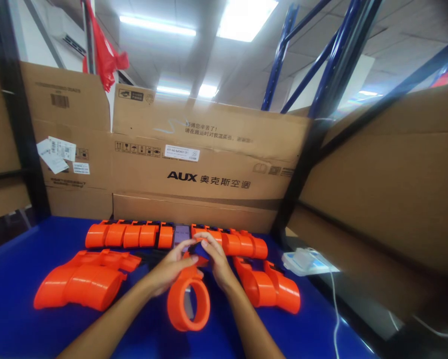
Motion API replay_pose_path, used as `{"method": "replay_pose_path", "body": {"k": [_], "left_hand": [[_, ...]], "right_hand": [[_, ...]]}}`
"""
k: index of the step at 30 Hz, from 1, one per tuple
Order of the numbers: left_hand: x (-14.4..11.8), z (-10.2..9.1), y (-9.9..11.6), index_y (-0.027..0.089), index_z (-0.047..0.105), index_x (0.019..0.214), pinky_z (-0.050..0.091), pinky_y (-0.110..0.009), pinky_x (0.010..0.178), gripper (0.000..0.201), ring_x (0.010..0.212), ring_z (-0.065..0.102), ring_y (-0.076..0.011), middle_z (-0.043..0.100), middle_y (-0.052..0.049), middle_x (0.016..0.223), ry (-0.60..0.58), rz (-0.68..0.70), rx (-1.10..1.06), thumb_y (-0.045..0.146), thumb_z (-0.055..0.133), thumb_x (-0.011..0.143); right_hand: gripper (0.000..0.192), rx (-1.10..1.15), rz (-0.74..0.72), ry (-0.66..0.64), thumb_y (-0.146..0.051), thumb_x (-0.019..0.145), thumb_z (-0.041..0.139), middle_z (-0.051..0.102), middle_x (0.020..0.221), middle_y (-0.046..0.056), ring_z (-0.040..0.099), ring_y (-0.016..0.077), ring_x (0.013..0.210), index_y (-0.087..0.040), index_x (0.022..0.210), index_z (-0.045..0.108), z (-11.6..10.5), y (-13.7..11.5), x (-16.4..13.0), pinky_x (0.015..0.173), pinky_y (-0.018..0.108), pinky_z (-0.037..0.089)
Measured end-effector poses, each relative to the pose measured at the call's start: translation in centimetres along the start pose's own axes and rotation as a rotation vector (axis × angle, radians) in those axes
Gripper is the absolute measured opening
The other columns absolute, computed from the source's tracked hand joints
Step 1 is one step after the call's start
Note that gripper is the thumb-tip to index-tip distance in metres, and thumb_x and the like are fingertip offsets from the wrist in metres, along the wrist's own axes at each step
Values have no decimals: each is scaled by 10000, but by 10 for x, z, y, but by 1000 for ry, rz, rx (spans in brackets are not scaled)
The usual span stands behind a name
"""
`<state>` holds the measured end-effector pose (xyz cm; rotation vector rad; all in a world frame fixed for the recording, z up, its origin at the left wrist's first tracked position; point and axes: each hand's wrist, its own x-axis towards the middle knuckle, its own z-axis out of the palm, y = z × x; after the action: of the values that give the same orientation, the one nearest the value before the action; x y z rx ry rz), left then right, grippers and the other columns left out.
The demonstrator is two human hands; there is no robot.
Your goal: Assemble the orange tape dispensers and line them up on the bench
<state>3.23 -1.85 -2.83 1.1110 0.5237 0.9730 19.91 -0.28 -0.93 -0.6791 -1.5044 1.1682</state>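
Both hands hold one orange tape dispenser [174, 305] above the blue table, its round ring hanging down toward me. My left hand [173, 269] is closed around the left side of its upper end. On the other side, my right hand [217, 257] is closed with its fingertips against a dark part [200, 249] at the top. Fingers hide much of that upper end. Two groups of similar orange dispensers lie nearby, one left of my left forearm [80, 284] and one right of my right hand [267, 289].
Rows of orange dispensers [132, 235] line the back of the blue table [10, 279], with a greyish block [181, 233] between them. Cardboard [141, 174] walls the back. A dark post [299, 164] and a white-blue box [308, 262] with a cable stand at right.
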Motion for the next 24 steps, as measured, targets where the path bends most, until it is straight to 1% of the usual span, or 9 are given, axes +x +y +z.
{"method": "replay_pose_path", "body": {"k": [2,4,7,10,13,18,21,24], "left_hand": [[-2,0,0,229,446,1395,544,-310,698,805,704,694,-179,685,-50,883,5,3,67,300,843,698],[-2,0,0,226,501,1364,521,-276,668,777,644,650,-140,668,-16,823,56,5,117,325,851,678],[0,-1,3,193,591,1283,487,-255,629,659,641,627,-139,650,-12,777,141,20,128,435,805,708],[1,0,5,173,648,1195,469,-249,621,609,674,635,-157,662,-26,778,186,57,119,467,808,686],[1,1,6,177,672,1132,454,-244,594,565,647,635,-158,666,-24,756,218,83,98,455,824,663],[1,-1,5,193,674,1076,426,-227,547,506,590,613,-144,643,2,704,214,80,71,418,837,652],[1,-2,6,188,672,1064,435,-231,563,502,595,611,-143,638,6,691,213,96,73,411,842,648],[2,-3,8,183,661,1083,462,-248,614,524,660,643,-164,669,-16,752,226,117,61,411,843,648]], "right_hand": [[280,-14,-3,34,-474,850,645,617,915,14,589,216,875,-255,1021,607,1,1,0,794,318,449],[250,-45,-15,49,-460,844,661,589,872,2,560,190,824,-245,954,597,4,3,0,767,294,436],[255,-67,-23,41,-466,847,657,537,812,-15,513,159,747,-235,901,564,8,5,0,704,264,417],[273,-69,-34,44,-473,848,649,501,783,-27,482,143,710,-232,895,531,10,5,0,673,249,406],[285,-87,-33,53,-482,851,637,473,772,-30,466,138,692,-233,893,505,12,5,0,642,240,403],[310,-154,-41,68,-523,863,599,469,758,-21,474,149,687,-237,873,479,15,4,-1,610,239,421],[320,-170,-56,80,-535,866,590,480,755,-20,487,150,690,-234,874,484,16,6,1,621,243,432],[315,-182,-60,100,-535,873,583,509,751,-14,500,152,686,-228,906,524,16,8,2,636,257,442]]}}
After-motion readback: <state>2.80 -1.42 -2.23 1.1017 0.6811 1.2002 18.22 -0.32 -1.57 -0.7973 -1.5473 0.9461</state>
